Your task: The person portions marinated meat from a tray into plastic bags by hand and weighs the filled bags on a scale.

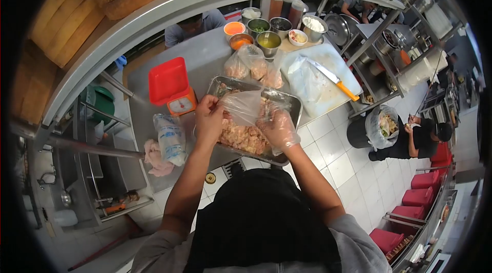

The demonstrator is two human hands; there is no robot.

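Note:
My left hand (pixel 209 119), bare, pinches the edge of a clear plastic bag (pixel 243 108). The bag hangs over a metal tray (pixel 294 106) of raw, pale pink meat pieces (pixel 241 139). On my right hand (pixel 281 128) is a clear plastic glove. Its fingers curl inward at the tray's right side, beside the bag and close to the meat; what they hold is hidden. Filled clear bags of meat (pixel 259 68) stand just behind the tray. Left of it sits an orange kitchen scale (pixel 182 104) with a red pan (pixel 168 81).
A knife with an orange handle (pixel 347 91) lies on a white cutting board (pixel 341 63). Several sauce bowls (pixel 268 42) line the back. A roll of plastic bags (pixel 170 140) and a pink cloth (pixel 158 158) lie left. A person (pixel 428 137) is beside a lined bin (pixel 361 132).

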